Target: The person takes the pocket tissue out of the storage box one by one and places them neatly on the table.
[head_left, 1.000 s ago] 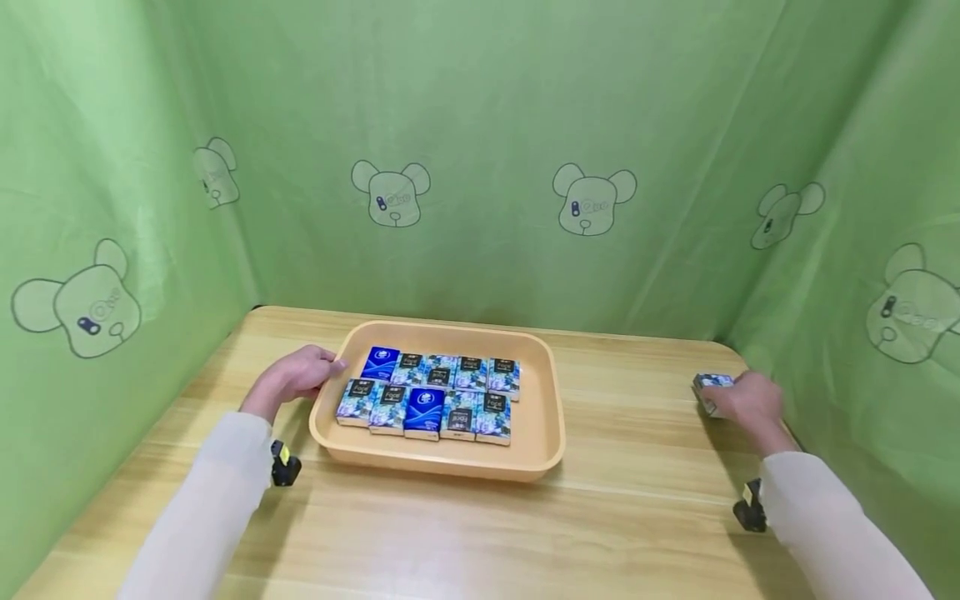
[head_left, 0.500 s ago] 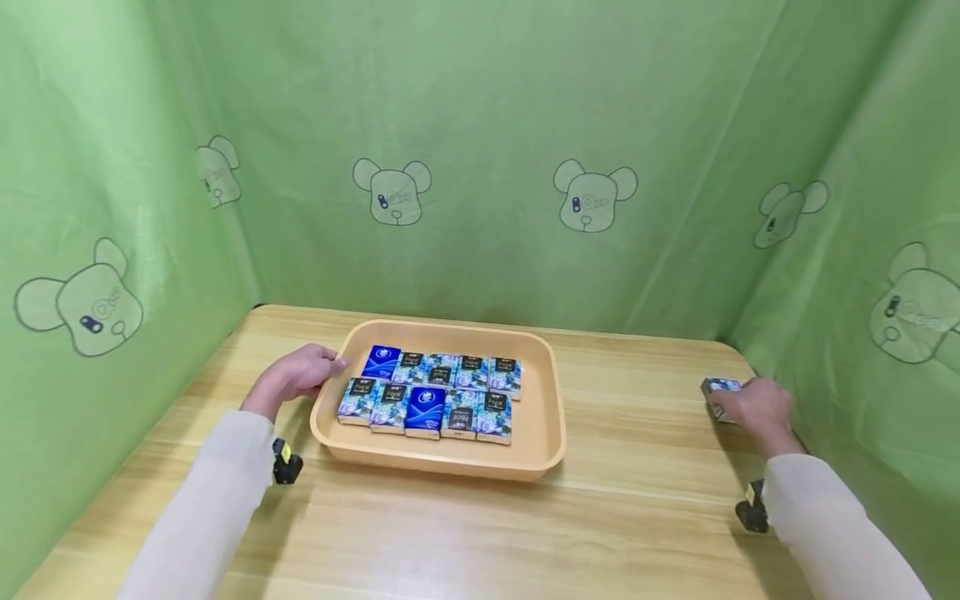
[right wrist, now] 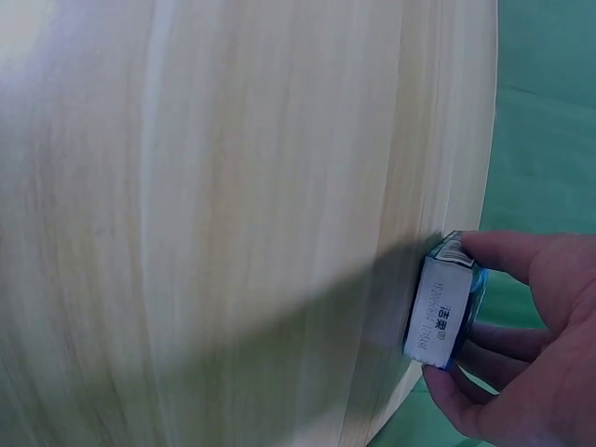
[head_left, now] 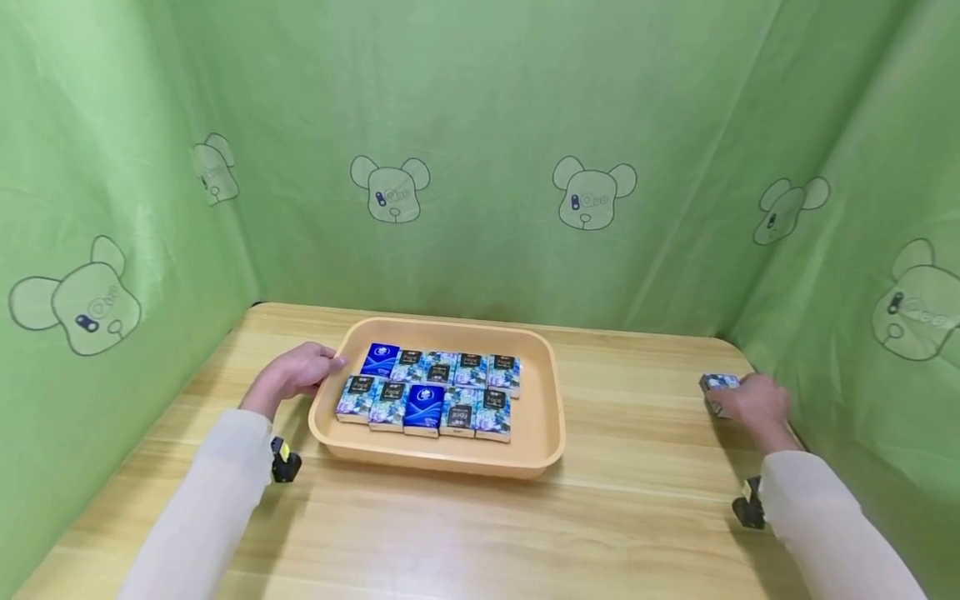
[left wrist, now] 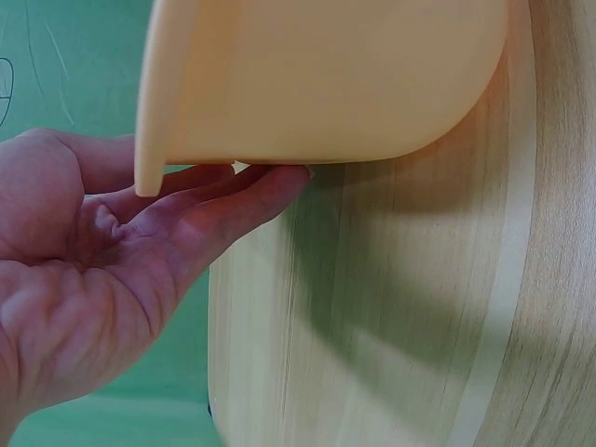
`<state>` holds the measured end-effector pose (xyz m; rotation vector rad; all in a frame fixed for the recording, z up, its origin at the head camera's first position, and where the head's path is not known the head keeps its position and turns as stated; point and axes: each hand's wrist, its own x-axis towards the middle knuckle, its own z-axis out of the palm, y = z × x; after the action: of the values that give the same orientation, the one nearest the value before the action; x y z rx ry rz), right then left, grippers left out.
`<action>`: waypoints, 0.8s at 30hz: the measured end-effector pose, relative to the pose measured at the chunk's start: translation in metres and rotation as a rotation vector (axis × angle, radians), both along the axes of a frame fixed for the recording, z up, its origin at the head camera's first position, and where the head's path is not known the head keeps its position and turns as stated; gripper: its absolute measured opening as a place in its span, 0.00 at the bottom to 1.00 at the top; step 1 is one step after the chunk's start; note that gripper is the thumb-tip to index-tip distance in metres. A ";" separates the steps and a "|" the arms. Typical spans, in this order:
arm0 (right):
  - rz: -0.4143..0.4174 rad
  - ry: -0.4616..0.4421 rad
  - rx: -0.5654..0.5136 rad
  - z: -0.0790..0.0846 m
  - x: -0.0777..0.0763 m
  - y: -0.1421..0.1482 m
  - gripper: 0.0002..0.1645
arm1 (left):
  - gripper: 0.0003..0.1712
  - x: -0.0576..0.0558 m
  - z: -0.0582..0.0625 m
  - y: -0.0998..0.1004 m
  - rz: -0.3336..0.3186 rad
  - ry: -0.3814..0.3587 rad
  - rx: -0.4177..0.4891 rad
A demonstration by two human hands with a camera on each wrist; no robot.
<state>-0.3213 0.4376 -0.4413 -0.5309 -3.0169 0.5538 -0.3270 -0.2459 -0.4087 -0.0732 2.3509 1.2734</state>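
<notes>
In the head view my left hand grips the left rim of a shallow peach plastic tray. Its thumb lies over the rim, and the left wrist view shows the fingers reaching under the tray's side. Two rows of small tissue packs lie in the tray, most with a blue floral print, plus a plain blue pack in the front row and another blue pack behind. At the table's right side my right hand pinches a single tissue pack between thumb and fingers, its white printed side showing in the right wrist view.
The wooden table extends in front of the tray and between it and my right hand. Green curtains printed with bear heads hang close around the back and both sides. A black wrist camera sits at each sleeve.
My right hand and the tissue pack in it have shifted slightly to the right. The left hand, the tray and the packs in it stay in place.
</notes>
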 end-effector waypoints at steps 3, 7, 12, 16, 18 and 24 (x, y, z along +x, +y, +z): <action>0.002 0.003 0.009 0.001 -0.001 -0.001 0.37 | 0.30 0.000 0.001 0.000 0.004 0.002 0.000; -0.006 0.002 0.016 0.001 -0.002 -0.002 0.38 | 0.30 -0.001 0.001 0.000 0.004 -0.003 0.001; -0.022 -0.010 0.010 0.001 -0.003 -0.003 0.41 | 0.30 -0.001 0.001 0.001 0.003 0.002 0.003; -0.026 -0.016 0.008 0.001 -0.003 -0.004 0.41 | 0.30 -0.001 0.000 0.001 0.001 0.007 0.003; -0.024 -0.018 0.018 0.001 -0.004 -0.004 0.41 | 0.30 -0.001 0.000 0.001 0.000 0.004 0.002; -0.017 -0.017 0.033 0.000 -0.003 -0.004 0.41 | 0.30 0.000 0.001 0.002 0.004 -0.001 -0.001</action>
<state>-0.3242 0.4339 -0.4410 -0.5614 -3.0292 0.5007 -0.3275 -0.2443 -0.4081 -0.0791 2.3520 1.2736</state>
